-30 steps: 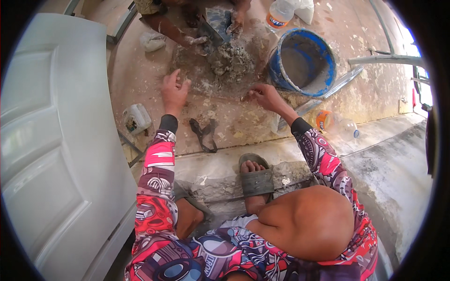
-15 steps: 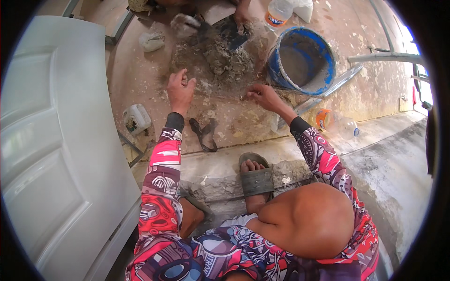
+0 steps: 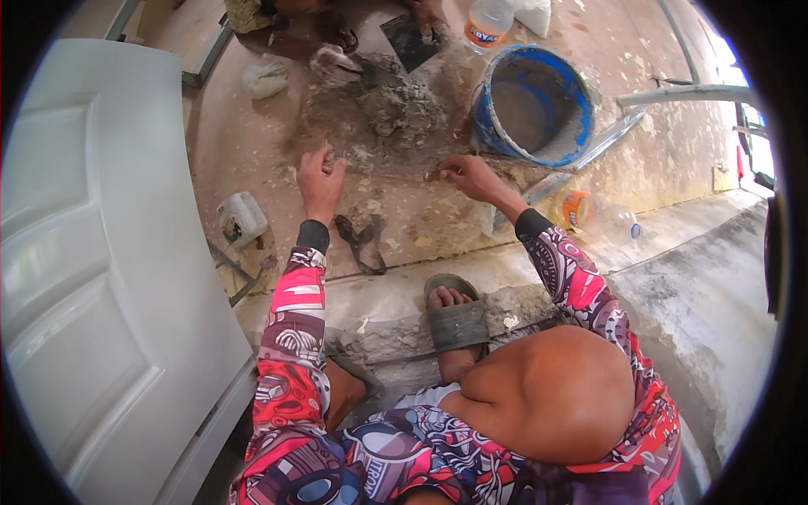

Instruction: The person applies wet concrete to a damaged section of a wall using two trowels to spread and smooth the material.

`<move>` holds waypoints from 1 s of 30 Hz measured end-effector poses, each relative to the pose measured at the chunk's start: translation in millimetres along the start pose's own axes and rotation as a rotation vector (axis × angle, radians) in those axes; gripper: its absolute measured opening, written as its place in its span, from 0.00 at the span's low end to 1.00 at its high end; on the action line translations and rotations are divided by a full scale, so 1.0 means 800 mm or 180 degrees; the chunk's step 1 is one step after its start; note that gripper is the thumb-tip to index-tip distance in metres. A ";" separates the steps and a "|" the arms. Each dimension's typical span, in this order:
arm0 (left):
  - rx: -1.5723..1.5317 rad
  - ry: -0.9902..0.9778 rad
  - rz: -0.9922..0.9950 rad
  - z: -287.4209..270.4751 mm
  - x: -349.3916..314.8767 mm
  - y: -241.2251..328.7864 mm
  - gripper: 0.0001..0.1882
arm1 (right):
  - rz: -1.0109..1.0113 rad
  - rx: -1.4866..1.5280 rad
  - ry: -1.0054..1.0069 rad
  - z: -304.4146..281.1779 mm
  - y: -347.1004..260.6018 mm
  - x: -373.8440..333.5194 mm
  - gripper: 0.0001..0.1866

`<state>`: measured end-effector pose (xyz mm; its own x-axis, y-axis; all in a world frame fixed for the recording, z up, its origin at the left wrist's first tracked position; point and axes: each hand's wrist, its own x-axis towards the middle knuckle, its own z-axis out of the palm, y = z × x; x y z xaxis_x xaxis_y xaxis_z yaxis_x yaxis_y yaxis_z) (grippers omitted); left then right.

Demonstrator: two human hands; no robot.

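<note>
A: What are you changing with your hands just now?

B: Your left hand [image 3: 320,187] is curling narrower than a second ago, while your right hand [image 3: 471,177] is keeping nearly the same spot, its fingers bunching close together.

A: Are you gripping anything?

B: The view isn't settling that for either hand. A faint line is running between them, but I can't tell whether it's a string or a mark on the floor.

A: And the mortar in front of you?

B: The pile of mortar [image 3: 400,109] is sitting on the floor just beyond your hands, with neither one touching it. The other person's dark plate [image 3: 410,42] is now standing farther back from its middle than half a second ago, so more of the pile is showing. That person's grey-smeared hand [image 3: 335,64] is hovering or resting near its far left side.

A: What's crowding you?

B: The blue bucket [image 3: 483,114] is standing just past your right hand, blocking that side. A black strap [image 3: 362,242] is lying between your forearms, a white jug [image 3: 241,219] is sitting left of your left wrist, and a white door [image 3: 126,210] is filling your left side.
</note>
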<state>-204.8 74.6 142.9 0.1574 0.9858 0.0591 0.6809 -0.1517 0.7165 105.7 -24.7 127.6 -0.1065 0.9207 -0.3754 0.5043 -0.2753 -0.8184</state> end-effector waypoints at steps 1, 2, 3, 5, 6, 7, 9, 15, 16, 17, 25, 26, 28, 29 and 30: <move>0.0004 -0.0017 -0.0020 0.001 -0.002 0.001 0.19 | -0.0056 -0.0017 0.0027 -0.001 0.000 -0.001 0.11; 0.0002 -0.0022 -0.0019 0.001 -0.002 0.001 0.19 | -0.0050 -0.0017 0.0029 -0.001 0.000 -0.002 0.11; -0.0001 -0.0016 -0.0027 0.002 -0.003 0.002 0.19 | 0.0004 -0.0128 0.0006 -0.001 0.001 -0.002 0.11; 0.0001 -0.0013 -0.0037 0.002 -0.003 0.002 0.18 | 0.0061 -0.0232 -0.0018 -0.001 0.003 -0.002 0.11; -0.0009 -0.0003 -0.0044 0.003 -0.002 0.004 0.18 | 0.0043 -0.0223 -0.0020 -0.002 0.003 -0.004 0.11; -0.0017 0.0008 -0.0051 0.003 -0.002 0.005 0.18 | 0.0025 -0.0212 -0.0022 -0.004 0.003 -0.005 0.11; -0.0104 0.0009 -0.0066 0.006 -0.003 0.006 0.17 | 0.0062 -0.0210 -0.0022 -0.004 0.007 -0.006 0.11; -0.0075 -0.0044 -0.0051 0.015 -0.006 -0.004 0.17 | 0.0094 -0.0256 0.0000 -0.001 0.019 -0.006 0.12; -0.0098 -0.0058 -0.0083 0.014 -0.007 -0.005 0.17 | 0.0056 -0.0249 -0.0017 0.001 0.020 -0.005 0.11; -0.0092 -0.0050 -0.0081 0.013 -0.007 -0.007 0.17 | 0.0046 -0.0248 -0.0018 0.003 0.020 -0.004 0.11; 0.0311 0.0659 0.0265 -0.018 0.017 0.026 0.24 | -0.0047 -0.0162 0.0124 0.001 0.017 -0.003 0.13; 0.0338 0.0671 0.0252 -0.029 0.022 0.026 0.24 | -0.0065 -0.0149 0.0101 0.003 0.016 -0.002 0.13; 0.0987 0.0199 0.0945 -0.045 0.033 0.023 0.27 | 0.0055 -0.0159 0.0075 -0.004 0.012 -0.002 0.13; 0.0999 0.0207 0.0941 -0.051 0.038 0.023 0.27 | 0.0043 -0.0156 0.0068 -0.005 0.011 0.000 0.13; 0.1369 0.0036 0.1212 -0.055 0.040 0.021 0.27 | 0.0138 -0.0084 0.0282 -0.004 0.014 0.002 0.14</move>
<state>-219.6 106.8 187.8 0.4424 0.8562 0.2668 0.8078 -0.5097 0.2960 113.7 -25.1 119.4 -0.0085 0.9294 -0.3691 0.5295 -0.3090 -0.7901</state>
